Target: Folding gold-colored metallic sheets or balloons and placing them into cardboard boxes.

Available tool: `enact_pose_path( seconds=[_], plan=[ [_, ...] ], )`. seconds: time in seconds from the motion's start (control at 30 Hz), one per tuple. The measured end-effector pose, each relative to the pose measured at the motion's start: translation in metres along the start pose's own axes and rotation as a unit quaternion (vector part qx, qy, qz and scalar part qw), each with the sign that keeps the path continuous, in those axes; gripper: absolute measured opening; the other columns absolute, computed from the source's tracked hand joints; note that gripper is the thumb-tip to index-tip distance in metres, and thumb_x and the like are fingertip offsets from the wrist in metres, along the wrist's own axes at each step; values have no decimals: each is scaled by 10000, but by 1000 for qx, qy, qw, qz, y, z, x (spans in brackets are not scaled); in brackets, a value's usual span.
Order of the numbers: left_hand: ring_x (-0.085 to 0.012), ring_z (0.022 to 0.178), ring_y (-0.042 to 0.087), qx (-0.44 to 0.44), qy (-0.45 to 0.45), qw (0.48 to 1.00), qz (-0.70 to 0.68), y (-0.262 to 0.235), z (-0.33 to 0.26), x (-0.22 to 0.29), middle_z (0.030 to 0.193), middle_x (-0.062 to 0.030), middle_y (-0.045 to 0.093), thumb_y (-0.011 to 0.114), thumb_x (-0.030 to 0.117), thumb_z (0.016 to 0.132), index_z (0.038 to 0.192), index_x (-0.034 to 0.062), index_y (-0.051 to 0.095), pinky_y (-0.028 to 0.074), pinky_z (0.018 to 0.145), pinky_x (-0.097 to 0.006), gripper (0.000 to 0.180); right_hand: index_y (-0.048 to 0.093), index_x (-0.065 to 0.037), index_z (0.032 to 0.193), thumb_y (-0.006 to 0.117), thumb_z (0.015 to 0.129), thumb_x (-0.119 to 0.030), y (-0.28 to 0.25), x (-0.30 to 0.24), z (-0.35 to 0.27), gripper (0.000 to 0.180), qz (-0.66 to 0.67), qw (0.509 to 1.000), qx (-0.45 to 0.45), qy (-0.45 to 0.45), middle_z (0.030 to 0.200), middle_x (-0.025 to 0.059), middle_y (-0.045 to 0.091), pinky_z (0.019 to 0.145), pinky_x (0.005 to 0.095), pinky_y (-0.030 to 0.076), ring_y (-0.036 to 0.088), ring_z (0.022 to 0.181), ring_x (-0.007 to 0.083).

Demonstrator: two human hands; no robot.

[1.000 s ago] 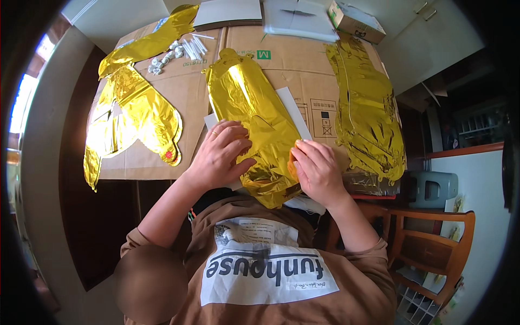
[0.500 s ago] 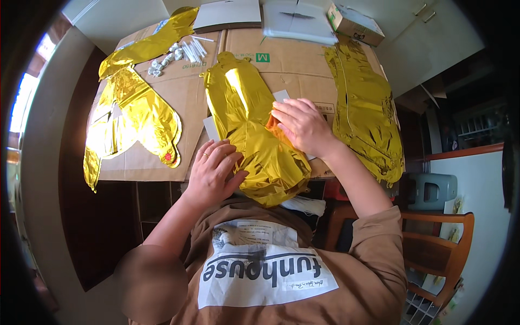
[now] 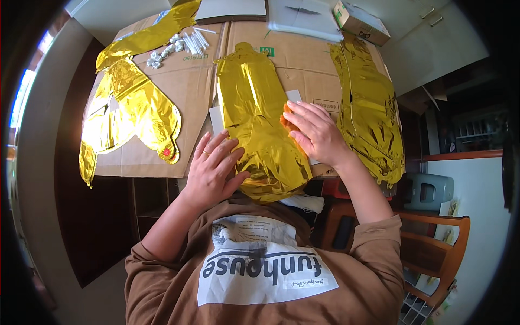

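Observation:
A flat gold foil balloon (image 3: 250, 97) lies lengthwise on the cardboard in front of me, its crumpled near end hanging over the table edge by my shirt. My left hand (image 3: 213, 169) rests at the foil's left side, fingers spread and thumb apart. At the right side of the foil is my right hand (image 3: 320, 134), its fingers stretched out and its thumb apart. An orange patch (image 3: 287, 120) shows by the right fingertips; whether it is a separate piece or a reflection I cannot tell. Pale sheet corners (image 3: 293, 96) stick out from under the balloon.
Other gold foil pieces lie at left (image 3: 143, 111) and right (image 3: 367, 103). White sticks (image 3: 195, 42) and small whitish lumps (image 3: 157, 58) sit at the far left. Stacked sheets (image 3: 304, 20) and a small carton (image 3: 360, 23) stand at the back. A wooden chair (image 3: 428, 246) is at right.
The balloon's far end has shifted slightly right and lies smoother. My right hand has moved a little right, and less of the orange patch shows. My left hand has risen slightly along the foil.

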State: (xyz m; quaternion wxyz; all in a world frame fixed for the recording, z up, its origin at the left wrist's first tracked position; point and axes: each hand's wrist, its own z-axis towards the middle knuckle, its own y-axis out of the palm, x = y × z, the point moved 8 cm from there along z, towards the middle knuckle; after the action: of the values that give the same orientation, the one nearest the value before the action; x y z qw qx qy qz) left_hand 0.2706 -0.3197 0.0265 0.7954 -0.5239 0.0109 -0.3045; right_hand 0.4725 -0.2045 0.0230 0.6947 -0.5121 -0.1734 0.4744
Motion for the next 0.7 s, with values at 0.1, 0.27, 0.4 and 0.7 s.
enact_pose_path(
  seconds=[0.1, 0.27, 0.4, 0.7],
  plan=[
    [-318, 1268, 590, 33, 1, 999, -21, -7, -6, 4, 1243, -117, 646, 815, 302, 822, 1155, 84, 696, 406, 1113, -536, 415, 696, -84, 1258, 746, 896, -218, -18, -15, -13, 390, 22, 999, 11, -21, 1418, 110, 622, 1137, 471, 417, 579, 1310, 306],
    [-299, 1186, 632, 16, 21, 999, -39, -3, -18, 10, 1165, -87, 661, 823, 274, 814, 1090, 90, 694, 449, 1054, -494, 356, 706, -71, 1228, 753, 896, -268, -18, -30, -50, 389, 40, 998, -52, 2, 1382, 125, 644, 1138, 491, 414, 565, 1331, 314],
    [-298, 1192, 633, 6, 42, 998, -36, -2, -20, 13, 1156, -85, 666, 821, 295, 820, 1082, 91, 692, 450, 1057, -485, 356, 697, -58, 1234, 749, 902, -320, -20, -45, -69, 426, 8, 999, -38, 5, 1386, 120, 636, 1148, 492, 398, 554, 1333, 317],
    [-314, 1230, 644, 9, 110, 993, -34, 6, -34, 13, 1182, -87, 676, 866, 312, 786, 1143, 94, 684, 431, 1095, -497, 456, 673, -43, 1289, 741, 903, -385, -19, -60, -94, 520, -10, 999, -12, 31, 1368, 106, 631, 1161, 492, 385, 550, 1316, 299]
  ],
)
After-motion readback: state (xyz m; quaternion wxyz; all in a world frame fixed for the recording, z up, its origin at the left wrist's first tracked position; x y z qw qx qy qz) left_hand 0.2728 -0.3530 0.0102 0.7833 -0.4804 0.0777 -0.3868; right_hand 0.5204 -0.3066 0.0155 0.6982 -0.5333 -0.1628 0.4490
